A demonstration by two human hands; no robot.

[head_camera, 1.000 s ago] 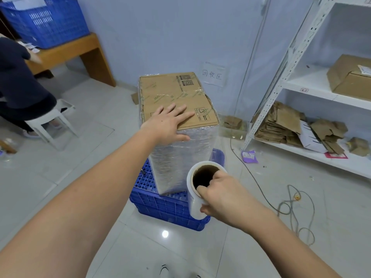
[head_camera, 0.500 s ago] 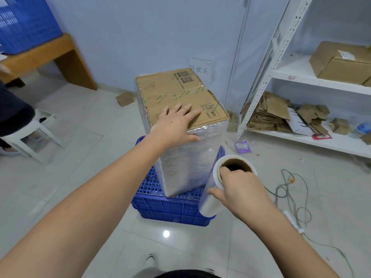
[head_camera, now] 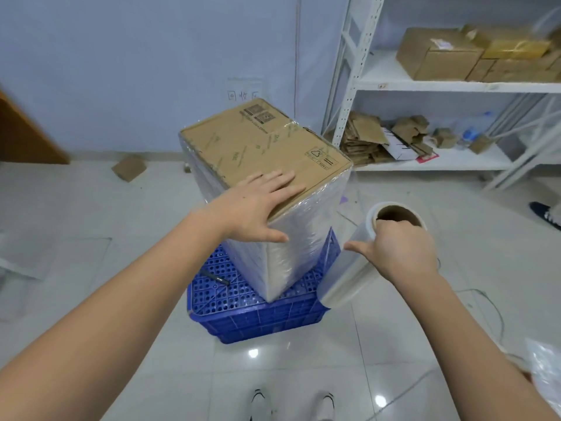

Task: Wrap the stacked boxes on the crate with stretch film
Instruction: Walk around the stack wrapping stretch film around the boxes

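Note:
The stacked boxes (head_camera: 261, 147) stand upright on an overturned blue crate (head_camera: 261, 317), their sides covered in clear film and the brown cardboard top bare. My left hand (head_camera: 258, 208) lies flat, fingers spread, on the near corner of the top box. To the right of the stack, my right hand (head_camera: 397, 250) grips the stretch film roll (head_camera: 352, 271) at its upper end, fingers hooked into the cardboard core. The roll tilts down toward the crate's right corner. A thin sheet of film (head_camera: 353, 208) runs from the roll to the stack's right side.
A black pen-like object (head_camera: 215, 278) lies on the crate. White metal shelving (head_camera: 346, 86) with cardboard boxes and scraps stands at the back right. A small box (head_camera: 129, 168) lies on the tiled floor, cables trail at right, and my shoes (head_camera: 291, 404) show below.
I have stepped around the stack toward its right, so the view swung right. My right hand carried the roll to the right side; my left hand stayed on the top box.

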